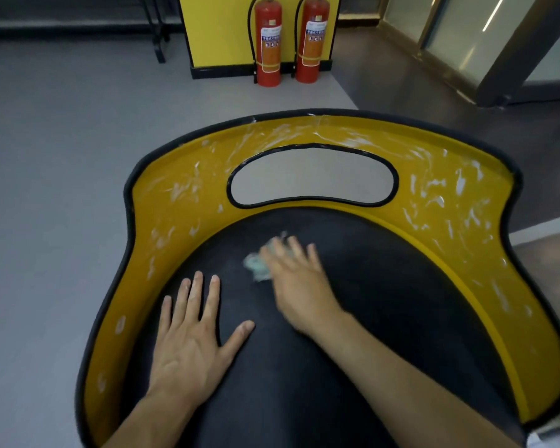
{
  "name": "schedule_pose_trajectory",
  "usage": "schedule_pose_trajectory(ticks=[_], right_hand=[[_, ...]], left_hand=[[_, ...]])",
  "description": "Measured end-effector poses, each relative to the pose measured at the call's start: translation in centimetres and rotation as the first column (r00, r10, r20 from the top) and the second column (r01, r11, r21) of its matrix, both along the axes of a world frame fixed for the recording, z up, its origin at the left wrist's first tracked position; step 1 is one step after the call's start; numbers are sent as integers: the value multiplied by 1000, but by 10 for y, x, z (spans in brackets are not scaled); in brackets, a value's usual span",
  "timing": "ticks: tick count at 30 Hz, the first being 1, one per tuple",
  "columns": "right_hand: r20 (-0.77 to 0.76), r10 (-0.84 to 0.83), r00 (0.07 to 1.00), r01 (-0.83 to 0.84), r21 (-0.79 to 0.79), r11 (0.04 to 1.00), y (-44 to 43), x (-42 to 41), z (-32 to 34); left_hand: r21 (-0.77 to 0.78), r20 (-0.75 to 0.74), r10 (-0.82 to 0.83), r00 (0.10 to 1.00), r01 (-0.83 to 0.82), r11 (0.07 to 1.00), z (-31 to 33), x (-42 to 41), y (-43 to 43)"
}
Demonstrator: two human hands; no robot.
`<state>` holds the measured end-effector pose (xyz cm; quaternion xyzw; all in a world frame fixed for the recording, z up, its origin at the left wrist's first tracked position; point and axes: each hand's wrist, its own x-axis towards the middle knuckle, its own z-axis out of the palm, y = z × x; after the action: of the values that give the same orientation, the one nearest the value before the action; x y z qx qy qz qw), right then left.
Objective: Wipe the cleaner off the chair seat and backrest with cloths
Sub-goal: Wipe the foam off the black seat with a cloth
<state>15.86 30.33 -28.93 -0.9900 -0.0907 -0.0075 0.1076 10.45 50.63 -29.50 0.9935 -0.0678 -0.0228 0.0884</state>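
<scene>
Right hand (296,279), blurred, fingers straight, presses crumpled pale-green cloth (256,265) onto black padded seat (385,302). Left hand (191,334) flat, spread, empty. White cleaner streaks (434,185) arc across yellow plastic backrest (188,189) beyond fingertips; right hand nearer.

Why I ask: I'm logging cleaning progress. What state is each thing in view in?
seat: black, no white streaks visible.
backrest: yellow, streaked with white cleaner, unwiped.
cloth: pale green, bunched, blurred.
right hand: fingers spread flat on the cloth, blurred.
left hand: flat on the seat, fingers straight.
fire extinguishers: two, standing upright.
</scene>
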Motion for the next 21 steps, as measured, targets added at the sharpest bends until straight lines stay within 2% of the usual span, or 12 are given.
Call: schedule_pose_trajectory(ticks=[2, 4, 5, 7, 9, 11, 13, 14, 16, 18, 21], right_hand=[[-54, 240, 969, -242, -27, 970, 20, -19, 1], [-50, 270, 961, -274, -93, 957, -1, -15, 4], [-26, 205, 978, -207, -112, 972, -19, -9, 1], [6, -55, 998, 55, -122, 991, -61, 6, -1], [-24, -336, 942, 334, -61, 941, -87, 9, 2], [-32, -452, 891, 450, -50, 892, -65, 2, 2], [23, -290, 957, 290, -52, 955, -16, -9, 1], [15, -149, 989, 150, -36, 988, 10, -13, 0], [-68, 57, 996, -59, -20, 998, 40, -5, 1], [-82, 126, 989, -128, -17, 992, 41, 24, 4], [-91, 89, 992, -93, -36, 995, 16, 65, 8]], left_hand=[[-1, 10, -5, 1000, 5, 1000, -1, 1, -1], [-6, 0, -4, 1000, 4, 1000, -2, 3, -1], [-14, -1, -1, 1000, 1, 1000, -3, 5, -1], [-29, -10, 0, 1000, 0, 1000, -1, 5, -2], [-17, -10, -10, 1000, 10, 1000, -1, 5, -2], [7, -12, -13, 1000, 13, 1000, -1, 5, -2], [26, -32, -4, 999, 5, 1000, -1, 6, -3], [25, -44, -4, 999, 5, 1000, -3, 6, -3], [38, -51, -8, 999, 10, 999, -7, 7, -3], [51, -35, -5, 999, 7, 999, -7, 8, -3], [83, -11, -4, 1000, 5, 997, -9, 8, -3]])
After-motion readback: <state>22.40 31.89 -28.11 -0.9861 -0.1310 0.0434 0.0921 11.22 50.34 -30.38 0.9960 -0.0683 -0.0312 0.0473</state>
